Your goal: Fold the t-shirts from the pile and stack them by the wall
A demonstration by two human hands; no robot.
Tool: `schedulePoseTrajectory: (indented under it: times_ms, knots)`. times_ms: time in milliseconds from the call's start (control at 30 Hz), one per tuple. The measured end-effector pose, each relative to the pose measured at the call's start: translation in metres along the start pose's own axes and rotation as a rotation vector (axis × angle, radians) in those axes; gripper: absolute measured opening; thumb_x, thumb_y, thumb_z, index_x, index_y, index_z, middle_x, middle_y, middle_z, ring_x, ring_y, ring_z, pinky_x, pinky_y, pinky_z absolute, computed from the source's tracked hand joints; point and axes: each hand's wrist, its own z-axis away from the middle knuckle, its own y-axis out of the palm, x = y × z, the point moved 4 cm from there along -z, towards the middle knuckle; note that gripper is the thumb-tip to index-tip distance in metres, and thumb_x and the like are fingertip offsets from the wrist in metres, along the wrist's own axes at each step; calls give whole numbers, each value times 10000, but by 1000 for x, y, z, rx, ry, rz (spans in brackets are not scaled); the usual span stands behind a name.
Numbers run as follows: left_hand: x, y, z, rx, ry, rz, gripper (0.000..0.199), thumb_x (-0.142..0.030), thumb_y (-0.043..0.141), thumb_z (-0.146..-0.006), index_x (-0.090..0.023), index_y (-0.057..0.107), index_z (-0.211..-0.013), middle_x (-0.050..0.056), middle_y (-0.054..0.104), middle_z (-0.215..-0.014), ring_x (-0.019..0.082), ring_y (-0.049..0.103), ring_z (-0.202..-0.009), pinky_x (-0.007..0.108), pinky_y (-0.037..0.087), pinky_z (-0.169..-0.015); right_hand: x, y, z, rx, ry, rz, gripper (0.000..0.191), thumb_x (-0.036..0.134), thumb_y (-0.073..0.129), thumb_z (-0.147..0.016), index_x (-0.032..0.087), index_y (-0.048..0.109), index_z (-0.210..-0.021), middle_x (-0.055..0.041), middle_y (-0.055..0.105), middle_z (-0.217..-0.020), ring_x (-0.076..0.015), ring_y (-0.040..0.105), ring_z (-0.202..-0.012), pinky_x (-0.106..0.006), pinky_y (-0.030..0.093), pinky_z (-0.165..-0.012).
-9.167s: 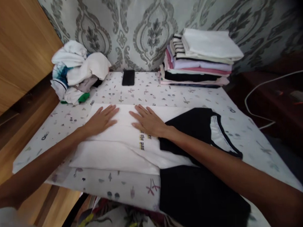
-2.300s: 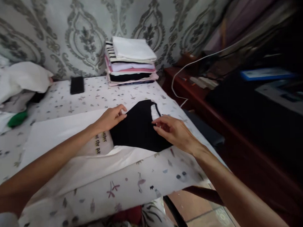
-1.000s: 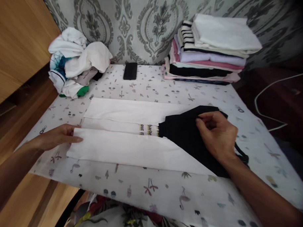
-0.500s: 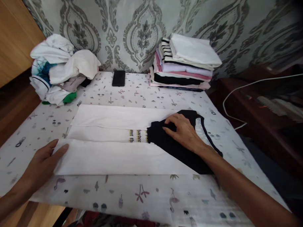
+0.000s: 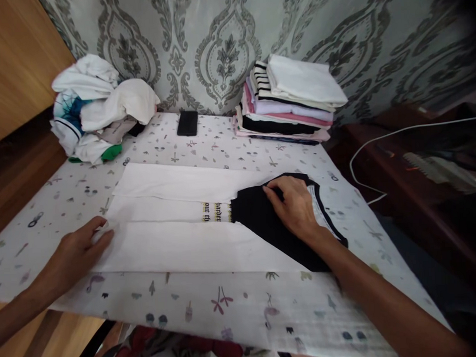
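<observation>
Only one cam, head-worn: faces forward and down across the table (image 5: 248,316) to the patterned wall (image 5: 226,54), left hand (image 5: 77,253) and right hand (image 5: 294,205) both close

Your tabletop (image 5: 250,308), white with small printed motifs, bears: one white-and-black shirt (image 5: 178,245), flat before you, sides folded inward; one heap of crumpled clothes (image 5: 120,102), far left; one black phone (image 5: 187,123), far side, middle; one stack of folded garments (image 5: 290,111), far right.

Shirt print (image 5: 218,212): "harder" and "out th" are running sideways in dark letters.
Neck label (image 5: 314,199): is bearing lettering too small to read.
</observation>
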Motion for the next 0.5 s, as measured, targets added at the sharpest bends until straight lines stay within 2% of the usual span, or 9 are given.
schedulePoseTrajectory:
  times_ms: [100, 200, 267, 333, 400, 433, 500]
  knots:
    - [0, 0, -4, 12, 30, -7, 383, -582, 447, -852, -250, 532, -1021, -65, 526, -558, 205, 519, -551, 287, 384, -589, -6, 1, -1, 62, -32, -7, 248, 368, 440, -965, 223, 640, -992, -117, 702, -954, -307, 625, -931, -472, 436, -885]
    - [-3, -3, -7, -11, 96, 55, 409, -593, 430, -843, -219, 548, -959, -24, 576, -668, 197, 526, -599, 297, 397, -614, -22, -4, -5, 153, -49, -35, 369, 511, 512, -917, 230, 669, -1096, -128, 720, -993, -330, 641, -937, -492, 450, -867]
    - [-4, -6, -7, -9, 125, 84, 378, -581, 419, -863, -220, 530, -868, -24, 546, -668, 188, 512, -613, 292, 389, -615, -39, -7, -10, 242, 41, -81, 497, 643, 602, -818, 260, 694, -1121, -114, 731, -928, -300, 650, -792, -446, 483, -739]
    - [-4, -8, -7, -6, 124, 101, 359, -563, 410, -888, -225, 495, -800, -37, 484, -631, 181, 491, -607, 286, 370, -603, -53, -10, -14, 316, 165, -118, 605, 761, 673, -678, 294, 729, -1059, -92, 729, -872, -221, 584, -570, -395, 466, -578]
    - [-3, -10, -6, -11, 110, 114, 351, -549, 410, -903, -228, 470, -777, -46, 443, -610, 176, 474, -598, 281, 350, -593, -56, -16, -16, 297, 225, -141, 678, 853, 654, -607, 313, 749, -1005, -71, 717, -822, -164, 510, -462, -362, 434, -492]
    - [-3, -10, -5, -15, 104, 116, 347, -544, 413, -907, -228, 464, -775, -48, 440, -610, 173, 470, -597, 279, 344, -593, -53, -19, -16, 251, 211, -140, 700, 888, 612, -615, 314, 754, -989, -67, 714, -809, -162, 521, -465, -356, 438, -489]
    - [-2, -9, -4, -17, 96, 109, 351, -545, 410, -914, -228, 449, -767, -49, 446, -615, 165, 462, -590, 276, 333, -589, -42, -23, -18, 115, 93, -102, 718, 914, 482, -702, 305, 756, -966, -76, 731, -823, -204, 618, -581, -368, 491, -571]
